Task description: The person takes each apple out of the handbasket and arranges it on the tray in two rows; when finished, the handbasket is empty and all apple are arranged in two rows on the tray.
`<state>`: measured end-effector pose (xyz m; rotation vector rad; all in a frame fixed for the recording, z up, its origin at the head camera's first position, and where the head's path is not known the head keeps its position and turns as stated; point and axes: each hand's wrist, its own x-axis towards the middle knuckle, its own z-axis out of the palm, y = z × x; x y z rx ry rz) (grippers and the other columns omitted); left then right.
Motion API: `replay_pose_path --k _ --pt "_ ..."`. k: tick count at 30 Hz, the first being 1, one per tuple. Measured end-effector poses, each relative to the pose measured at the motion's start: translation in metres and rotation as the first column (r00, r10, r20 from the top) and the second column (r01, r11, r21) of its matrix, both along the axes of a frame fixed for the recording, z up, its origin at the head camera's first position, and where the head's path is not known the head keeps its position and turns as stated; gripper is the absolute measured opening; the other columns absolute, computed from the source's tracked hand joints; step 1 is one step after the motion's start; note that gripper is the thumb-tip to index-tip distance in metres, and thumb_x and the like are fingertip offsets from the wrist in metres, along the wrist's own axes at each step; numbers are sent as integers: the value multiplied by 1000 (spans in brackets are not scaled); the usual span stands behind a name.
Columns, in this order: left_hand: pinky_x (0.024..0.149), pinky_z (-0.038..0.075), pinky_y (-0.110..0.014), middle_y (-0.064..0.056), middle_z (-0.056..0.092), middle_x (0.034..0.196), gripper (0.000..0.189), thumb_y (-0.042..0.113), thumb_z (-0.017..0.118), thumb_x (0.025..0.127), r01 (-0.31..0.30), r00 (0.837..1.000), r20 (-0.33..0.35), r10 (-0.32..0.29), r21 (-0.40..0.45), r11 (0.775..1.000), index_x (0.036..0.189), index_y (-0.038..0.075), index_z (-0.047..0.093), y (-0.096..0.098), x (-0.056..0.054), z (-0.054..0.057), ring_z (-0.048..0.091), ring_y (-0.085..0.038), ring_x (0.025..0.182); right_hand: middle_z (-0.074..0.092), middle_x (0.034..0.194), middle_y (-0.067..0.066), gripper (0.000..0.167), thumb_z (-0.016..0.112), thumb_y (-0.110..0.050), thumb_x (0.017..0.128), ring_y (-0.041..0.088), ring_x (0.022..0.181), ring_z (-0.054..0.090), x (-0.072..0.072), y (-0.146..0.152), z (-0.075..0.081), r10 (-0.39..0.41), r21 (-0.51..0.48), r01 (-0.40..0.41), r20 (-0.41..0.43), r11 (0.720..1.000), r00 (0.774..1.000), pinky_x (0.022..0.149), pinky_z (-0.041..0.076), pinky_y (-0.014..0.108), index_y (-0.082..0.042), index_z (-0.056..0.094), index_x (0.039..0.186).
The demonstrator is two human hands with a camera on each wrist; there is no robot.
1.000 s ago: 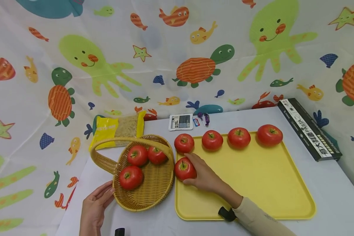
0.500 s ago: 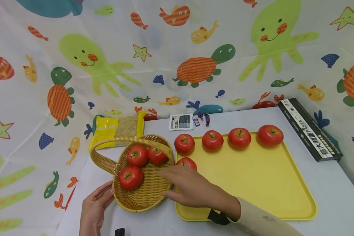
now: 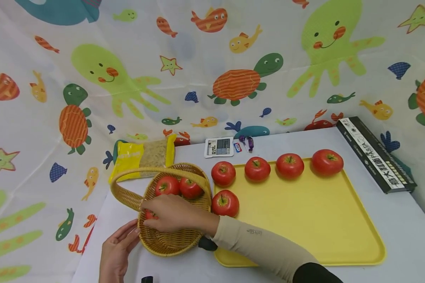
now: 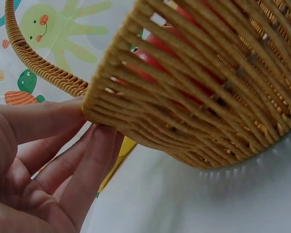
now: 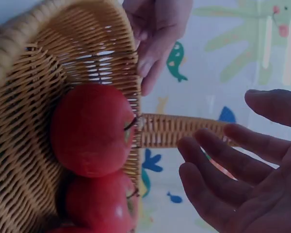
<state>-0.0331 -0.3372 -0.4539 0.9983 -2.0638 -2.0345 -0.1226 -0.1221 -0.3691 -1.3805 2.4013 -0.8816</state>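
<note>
A wicker basket (image 3: 175, 245) with an arched handle holds red apples (image 3: 167, 185). My left hand (image 3: 116, 249) pinches its left rim between thumb and fingers, as the left wrist view shows from close up. My right hand (image 3: 173, 213) reaches in over the basket and covers most of the apple (image 3: 150, 215) at the left. In the right wrist view that hand's fingers (image 5: 233, 150) are spread and loosely bent, with a gap between them and the nearest apple (image 5: 92, 131). More apples (image 3: 225, 203) lie along the far and left edges of a yellow tray (image 3: 304, 220).
Behind the basket lies a yellow packet (image 3: 143, 157). A small white packet (image 3: 218, 147) and purple-wrapped sweets (image 3: 250, 144) are at the table's back. A black pasta box (image 3: 375, 153) lies right of the tray, and a patterned sheet (image 3: 198, 59) hangs behind.
My right hand has left the near-left apple on the tray, which stays there, and moved left over the basket. My left hand keeps its place at the rim.
</note>
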Motion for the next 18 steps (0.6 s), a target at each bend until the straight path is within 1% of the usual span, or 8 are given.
replay_pose_path --k 2,3,6,9,11,13,15,18 --pt "79 61 -24 15 75 91 37 0 74 92 -4 1000 -6 4 6 1000 84 36 78 1 0 0 71 -2 91 61 83 -11 35 67 -31 100 0 68 50 -8 -13 -3 -25 14 25 34 1000 999 55 40 12 -15 67 132" --pt "79 61 -23 15 75 92 36 0 74 92 -1 1000 -13 1 7 1000 86 36 79 1 1 0 71 -2 91 59 80 -11 34 66 -30 101 1 68 50 -12 -18 -5 -39 14 39 40 999 998 55 40 13 -15 67 131" --pt "78 61 -23 14 75 93 35 -1 73 93 2 999 -36 -2 8 1000 90 33 80 2 1 0 71 -2 91 58 79 -10 31 66 -29 100 3 71 53 -24 -31 -13 -91 15 90 66 996 994 59 41 14 -13 68 127" --pt "78 61 -23 14 75 93 36 -1 73 92 2 999 -33 -2 6 1000 89 34 79 3 1 -1 71 -3 92 67 94 -10 30 67 -28 99 3 84 59 -34 -38 -25 -132 31 130 69 991 989 72 46 13 -13 69 124" --pt "79 61 -24 14 75 92 37 -1 73 92 -5 1000 -24 5 6 1000 87 35 79 3 1 -1 71 -3 91 70 107 -8 32 69 -28 98 4 95 62 -38 -40 -33 -138 40 135 92 990 986 81 49 15 -12 68 126" --pt "79 61 -24 14 75 92 38 -1 75 91 -8 1000 -12 8 -1 1000 85 37 79 2 2 -1 71 -3 92 70 118 -7 34 70 -28 97 5 104 62 -41 -42 -40 -136 44 132 94 990 986 89 48 16 -13 68 127" --pt "79 61 -24 14 75 93 38 -1 74 91 -2 1000 -21 2 4 1000 86 36 79 2 2 0 71 -3 92 69 121 -6 36 70 -28 97 6 106 62 -44 -44 -43 -129 43 125 99 991 987 91 48 17 -13 67 129" --pt "79 61 -24 13 76 93 36 -2 74 90 1 1000 -31 -1 10 1000 90 33 80 2 1 -1 71 -3 92 69 120 -7 38 72 -29 95 5 104 62 -46 -48 -45 -119 65 113 96 991 988 89 48 17 -13 67 130"
